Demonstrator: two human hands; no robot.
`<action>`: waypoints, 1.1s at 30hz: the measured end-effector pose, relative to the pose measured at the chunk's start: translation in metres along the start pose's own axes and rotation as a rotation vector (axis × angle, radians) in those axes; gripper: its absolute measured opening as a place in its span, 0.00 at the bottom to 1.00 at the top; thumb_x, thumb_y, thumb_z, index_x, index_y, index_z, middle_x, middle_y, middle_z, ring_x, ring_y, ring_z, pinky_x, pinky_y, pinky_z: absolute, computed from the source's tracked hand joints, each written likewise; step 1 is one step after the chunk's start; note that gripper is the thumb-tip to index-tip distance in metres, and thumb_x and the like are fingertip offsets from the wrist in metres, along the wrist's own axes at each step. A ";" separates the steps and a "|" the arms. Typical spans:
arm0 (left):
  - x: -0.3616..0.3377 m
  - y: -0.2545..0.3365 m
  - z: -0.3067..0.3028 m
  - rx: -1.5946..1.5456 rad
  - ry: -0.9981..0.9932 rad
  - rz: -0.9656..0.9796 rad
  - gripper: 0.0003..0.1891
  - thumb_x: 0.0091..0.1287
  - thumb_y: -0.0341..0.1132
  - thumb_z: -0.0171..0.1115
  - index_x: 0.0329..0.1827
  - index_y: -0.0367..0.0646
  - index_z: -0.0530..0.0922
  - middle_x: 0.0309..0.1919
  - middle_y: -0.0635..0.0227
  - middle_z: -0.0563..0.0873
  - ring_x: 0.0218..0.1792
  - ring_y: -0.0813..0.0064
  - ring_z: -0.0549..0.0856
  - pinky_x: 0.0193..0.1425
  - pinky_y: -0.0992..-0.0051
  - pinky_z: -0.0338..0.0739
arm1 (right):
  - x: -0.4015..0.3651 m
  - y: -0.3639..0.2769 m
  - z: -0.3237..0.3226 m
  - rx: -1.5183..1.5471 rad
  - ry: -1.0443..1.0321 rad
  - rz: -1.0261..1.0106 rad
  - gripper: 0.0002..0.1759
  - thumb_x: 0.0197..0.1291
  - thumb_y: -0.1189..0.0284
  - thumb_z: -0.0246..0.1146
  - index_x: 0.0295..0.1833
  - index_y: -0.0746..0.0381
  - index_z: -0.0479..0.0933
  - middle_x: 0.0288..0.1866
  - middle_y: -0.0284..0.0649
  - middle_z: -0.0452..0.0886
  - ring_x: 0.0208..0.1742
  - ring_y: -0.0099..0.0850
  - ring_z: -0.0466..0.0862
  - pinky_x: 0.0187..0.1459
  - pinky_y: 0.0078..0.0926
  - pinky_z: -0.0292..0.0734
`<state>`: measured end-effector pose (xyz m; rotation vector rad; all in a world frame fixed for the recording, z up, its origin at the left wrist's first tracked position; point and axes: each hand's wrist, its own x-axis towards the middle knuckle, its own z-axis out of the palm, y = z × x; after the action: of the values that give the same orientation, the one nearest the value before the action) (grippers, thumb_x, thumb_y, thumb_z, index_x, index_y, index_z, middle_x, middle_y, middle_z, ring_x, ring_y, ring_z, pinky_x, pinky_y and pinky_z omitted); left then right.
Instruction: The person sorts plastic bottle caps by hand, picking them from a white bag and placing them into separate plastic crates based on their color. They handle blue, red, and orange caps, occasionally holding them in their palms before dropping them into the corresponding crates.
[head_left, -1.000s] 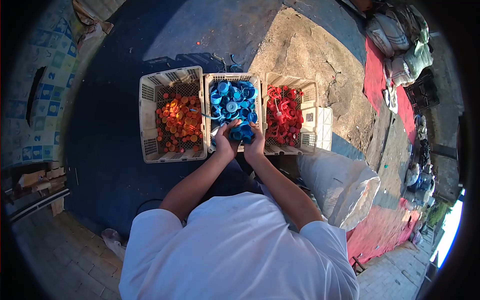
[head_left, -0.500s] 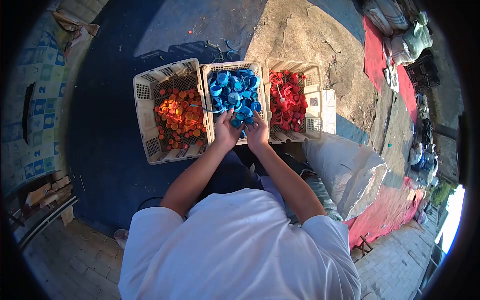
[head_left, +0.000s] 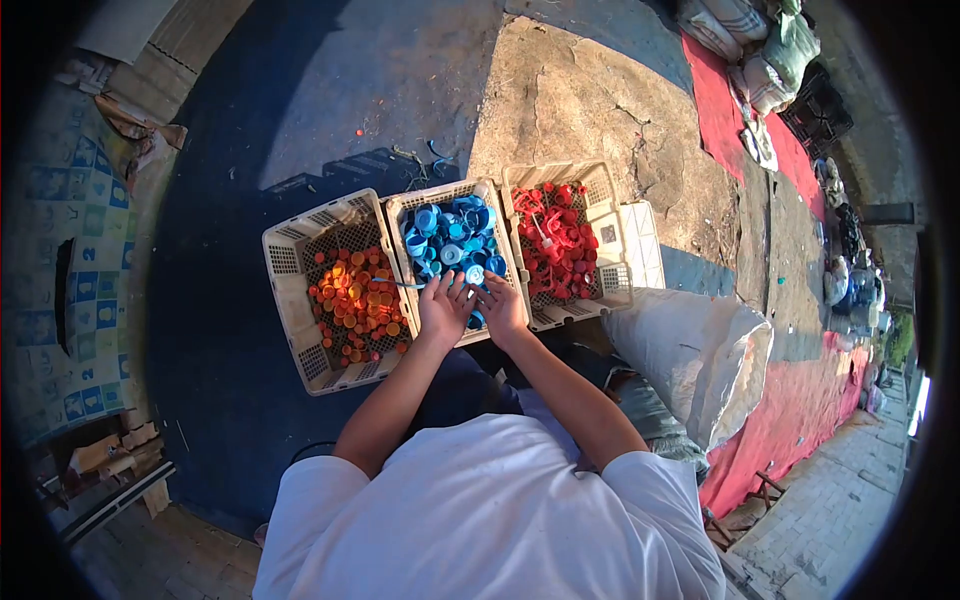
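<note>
Blue plastic caps fill the middle crate, heaped up toward its far side. Both hands are over its near end. My left hand lies at the near left of the heap, fingers spread and fingertips against the caps. My right hand mirrors it on the right, its fingers apart and pointing inward. A pale blue cap shows just beyond the fingertips, and more blue caps are between the two hands. A thin blue strip sticks out over the crate's left rim.
Orange caps lie in the left crate, and red caps and red pieces in the right crate. A large white sack stands at the right. Blue strips lie on the floor beyond the crates.
The view has shifted, so the crates sit lower in it. My hands stay at the near end of the blue caps, with their fingers more spread and more visible than before.
</note>
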<state>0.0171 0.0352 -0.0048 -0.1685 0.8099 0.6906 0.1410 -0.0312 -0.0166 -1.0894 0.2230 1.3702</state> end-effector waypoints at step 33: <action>-0.024 -0.287 0.158 0.580 -0.380 -0.707 0.20 0.80 0.46 0.47 0.65 0.47 0.77 0.66 0.66 0.82 0.66 0.60 0.79 0.72 0.57 0.72 | -0.244 -0.179 -0.269 0.518 0.511 -0.616 0.12 0.70 0.71 0.55 0.54 0.61 0.78 0.38 0.40 0.85 0.36 0.36 0.86 0.40 0.33 0.81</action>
<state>0.2816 -0.1356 0.0881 0.1981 0.5008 -0.1914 0.3505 -0.3576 0.0988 -0.9348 0.5313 0.4292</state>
